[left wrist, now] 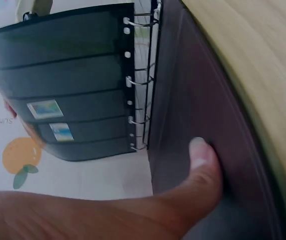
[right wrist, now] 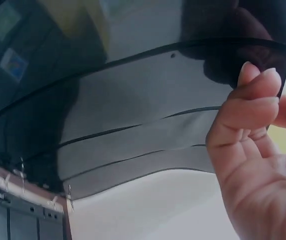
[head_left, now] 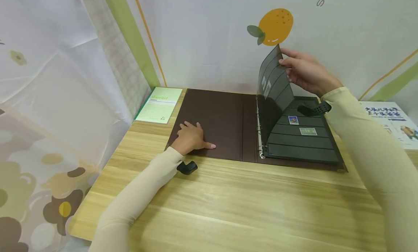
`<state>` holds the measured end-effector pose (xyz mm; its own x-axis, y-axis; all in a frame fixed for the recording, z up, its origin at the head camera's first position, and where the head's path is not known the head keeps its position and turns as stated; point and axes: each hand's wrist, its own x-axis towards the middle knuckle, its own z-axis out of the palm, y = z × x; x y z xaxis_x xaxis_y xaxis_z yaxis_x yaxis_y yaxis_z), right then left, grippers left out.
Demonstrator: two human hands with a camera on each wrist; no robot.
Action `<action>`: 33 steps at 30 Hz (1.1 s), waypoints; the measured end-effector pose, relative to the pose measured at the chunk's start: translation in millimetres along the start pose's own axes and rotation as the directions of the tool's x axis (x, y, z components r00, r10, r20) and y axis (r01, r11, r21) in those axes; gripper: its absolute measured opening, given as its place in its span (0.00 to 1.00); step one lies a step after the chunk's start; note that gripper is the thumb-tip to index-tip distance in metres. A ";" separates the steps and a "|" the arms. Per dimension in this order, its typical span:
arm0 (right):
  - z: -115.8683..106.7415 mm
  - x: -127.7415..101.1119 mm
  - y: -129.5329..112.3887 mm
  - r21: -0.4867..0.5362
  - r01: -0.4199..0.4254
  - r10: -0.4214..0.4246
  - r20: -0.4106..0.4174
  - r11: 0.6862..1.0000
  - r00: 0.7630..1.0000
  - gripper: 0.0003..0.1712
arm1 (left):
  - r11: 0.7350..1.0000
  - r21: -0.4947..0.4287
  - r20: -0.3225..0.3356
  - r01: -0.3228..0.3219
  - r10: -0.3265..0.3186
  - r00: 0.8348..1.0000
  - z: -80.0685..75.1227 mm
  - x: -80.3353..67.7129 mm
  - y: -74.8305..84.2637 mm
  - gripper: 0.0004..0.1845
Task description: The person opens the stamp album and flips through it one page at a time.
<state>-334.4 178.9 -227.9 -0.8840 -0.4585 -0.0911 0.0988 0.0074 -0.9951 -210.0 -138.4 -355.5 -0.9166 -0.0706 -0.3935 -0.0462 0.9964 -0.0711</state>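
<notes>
Binder: one, lying open on the bench (head_left: 248, 208) before you, its brown cover (head_left: 212, 110) to your left.
Left grip: yours (head_left: 191, 137) rests palm down on that cover, fingers and thumb spread.
Right grip: yours (head_left: 303, 70) pinches the outer edge of one raised page (head_left: 277, 83), near its upper corner.
Rings: you can count four (left wrist: 140, 84) through the raised page.
Stamps: four in plain sight, two on the raised page and two (head_left: 293, 120) on the flat page (head_left: 300, 152) below it.
Neighbours: one notebook (head_left: 160, 105) just beside the binder's far left corner; one book (head_left: 393, 118) to its right, partly behind your sleeve (head_left: 359, 136).
Far edge: close to the printed cloth (head_left: 209, 38), so you have little room behind.
Near edge: a broad stretch of bench gives you room in front.
</notes>
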 end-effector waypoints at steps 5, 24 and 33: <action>21.1 15.6 1.4 -0.117 -0.008 0.010 0.013 0.993 1.000 0.39 | 0.999 -0.015 -0.025 -0.028 0.028 0.999 -8.0 0.0 6.9 0.56; 78.7 35.3 1.8 -0.340 -0.039 0.030 -0.032 0.939 0.999 0.42 | 0.295 -0.857 -0.310 -0.423 0.361 0.880 -129.9 -23.1 61.8 0.33; 55.7 26.1 6.7 -0.491 -0.052 0.046 -0.024 0.870 0.999 0.44 | 0.557 -0.686 -0.415 -0.467 0.227 0.881 -119.5 -20.5 31.7 0.27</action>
<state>-331.4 117.5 -234.8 -0.8891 -0.4364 -0.1377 -0.0926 0.4663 -0.8798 -240.1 -99.8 -240.1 -0.9829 0.1832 0.0180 0.1298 0.6207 0.7733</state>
